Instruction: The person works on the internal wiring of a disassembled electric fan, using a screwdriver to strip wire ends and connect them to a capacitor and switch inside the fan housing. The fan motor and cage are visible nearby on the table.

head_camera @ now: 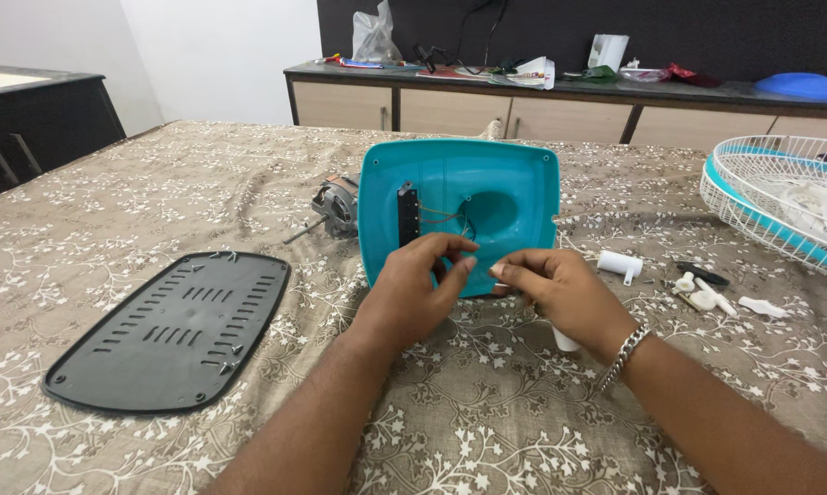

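A teal plastic fan base shell (505, 188) stands on its edge in the middle of the bed, hollow side facing me, with a black switch block (408, 215) and thin wires (455, 220) inside. My left hand (418, 289) and my right hand (551, 289) meet at its lower rim, fingertips pinched close together on something too small to make out, near the wires. A silver bracelet (623, 353) is on my right wrist. A white plastic piece (565, 341) pokes out from under my right hand.
A black vented base plate (170, 330) lies at the left. A grey fan motor (336, 206) sits behind the shell. Small white plastic parts (707, 293) and a white cylinder (620, 265) lie at the right, beside a white wire fan guard (771, 197). A cluttered counter (569, 87) runs along the back.
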